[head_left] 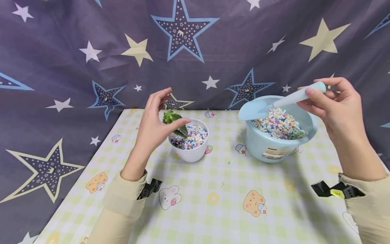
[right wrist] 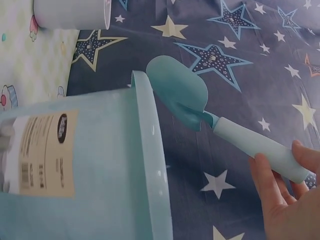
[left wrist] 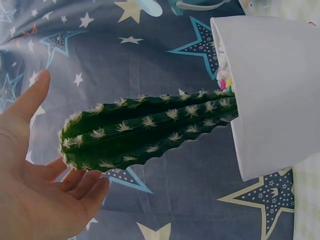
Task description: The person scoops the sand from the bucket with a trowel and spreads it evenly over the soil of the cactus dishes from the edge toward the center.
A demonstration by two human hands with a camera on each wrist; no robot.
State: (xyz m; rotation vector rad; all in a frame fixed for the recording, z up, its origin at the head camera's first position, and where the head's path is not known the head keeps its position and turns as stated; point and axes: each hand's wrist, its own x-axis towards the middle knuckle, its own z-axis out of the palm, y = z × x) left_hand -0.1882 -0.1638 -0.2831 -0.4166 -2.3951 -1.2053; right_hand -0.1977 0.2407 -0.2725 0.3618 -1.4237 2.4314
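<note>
A green cactus (left wrist: 145,132) with pale spines stands in a white pot (head_left: 190,155) among multicoloured pebbles (head_left: 196,135). My left hand (head_left: 153,118) is spread beside the cactus top, thumb well apart from the fingers. In the left wrist view the fingers are close under the tip; whether they touch it I cannot tell. With its thumb and fingers, my right hand (head_left: 341,108) grips the pale handle of a light blue trowel (right wrist: 260,145). The trowel's blade is over the left rim of a light blue tub (head_left: 265,149), which holds more pebbles.
A checked tablecloth (head_left: 210,217) with cartoon prints covers the table. Behind it hangs a dark curtain (head_left: 189,78) with stars. A few loose pebbles lie on the cloth between pot and tub. The tub carries a paper label (right wrist: 47,155).
</note>
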